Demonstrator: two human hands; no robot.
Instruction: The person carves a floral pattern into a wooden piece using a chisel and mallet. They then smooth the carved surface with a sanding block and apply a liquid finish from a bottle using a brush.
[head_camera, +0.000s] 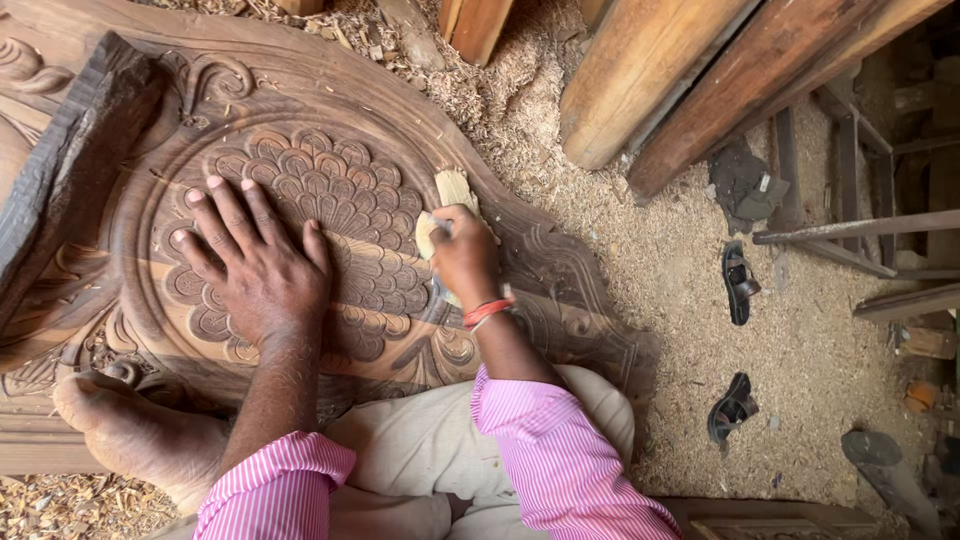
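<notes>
Sawdust and shavings (700, 250) cover the workshop floor. Nearest, at 6 o'clock, the person's pink striped sleeves and pale trousers are cut off by the lower edge; a bare foot (135, 435) rests at 8 o'clock against the panel's rim. Beyond it the left hand (255, 265) lies flat, fingers spread, on the carved wooden panel (330, 190), over its round scalloped flower. Just to the right, the right hand (462, 255), with a red band at the wrist, is closed on a folded piece of sandpaper (452, 195), pressed to the carving; the hand hides most of the paper, and how the fingers pinch it cannot be told. At 9 o'clock a dark wood block (85, 160) overlaps the panel. At 3 to 4 o'clock two sandals (738, 282) lie well apart. Far off, at 1 o'clock, timber beams (690, 70) run out of frame; dim metal framing at 2 o'clock is hard to make out.
</notes>
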